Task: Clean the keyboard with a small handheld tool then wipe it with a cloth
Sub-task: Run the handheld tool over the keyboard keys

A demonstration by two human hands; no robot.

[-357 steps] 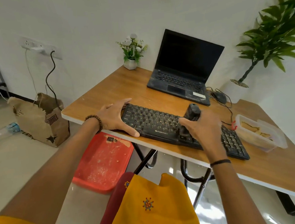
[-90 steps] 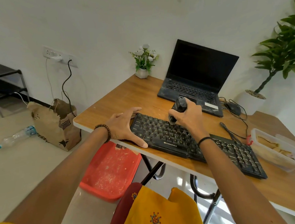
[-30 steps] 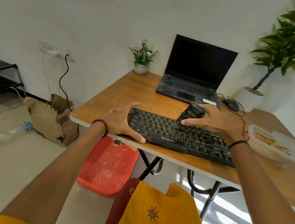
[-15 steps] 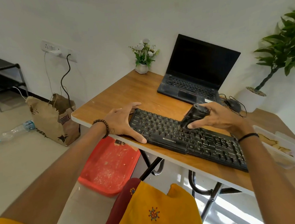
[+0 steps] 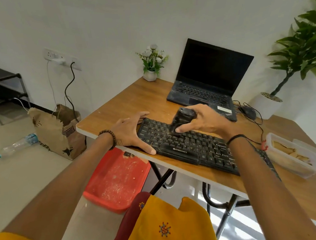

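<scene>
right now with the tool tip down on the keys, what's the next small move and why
Probably a short stroke leftward along that key row. The right hand grips the tool tilted, its tip on the left-middle keys of the keyboard, and the left hand braces the left end, so it should stay put.

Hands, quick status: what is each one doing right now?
Left hand: open, fingers spread, bracing the left end of the keyboard.
Right hand: gripping the black handheld tool, its tip on the keyboard.

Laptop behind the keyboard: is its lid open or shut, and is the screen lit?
Open: the laptop has its lid raised, keys showing. The screen is black, so off or asleep.
</scene>
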